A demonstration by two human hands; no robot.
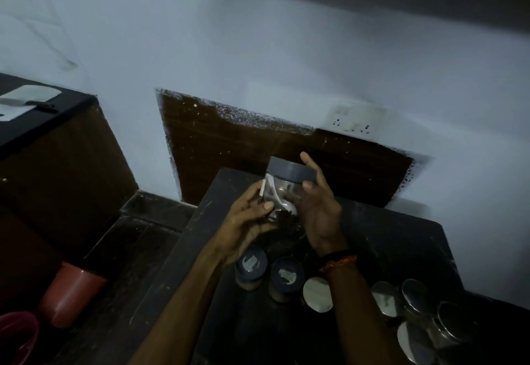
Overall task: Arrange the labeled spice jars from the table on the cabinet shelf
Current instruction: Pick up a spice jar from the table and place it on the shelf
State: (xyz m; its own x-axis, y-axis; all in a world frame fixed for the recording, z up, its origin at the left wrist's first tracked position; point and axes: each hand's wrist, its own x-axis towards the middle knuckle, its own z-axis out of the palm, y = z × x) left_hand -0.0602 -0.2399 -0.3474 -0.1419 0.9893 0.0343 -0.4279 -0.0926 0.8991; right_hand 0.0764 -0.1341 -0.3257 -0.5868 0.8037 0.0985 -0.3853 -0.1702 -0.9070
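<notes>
I hold a clear spice jar with a grey lid and dark spice inside, tilted, above the dark table. My left hand grips its lower left side near a white label strip. My right hand grips its right side just under the lid. Two grey-lidded jars with pale contents stand on the table below my hands. Several jars with shiny metal lids stand to the right of them, one partly hidden by my right forearm.
A white wall with a socket plate and a brown wood panel rises behind the table. A black counter at the left holds a white board and a knife. A red-brown bucket and a dark red tub sit on the floor.
</notes>
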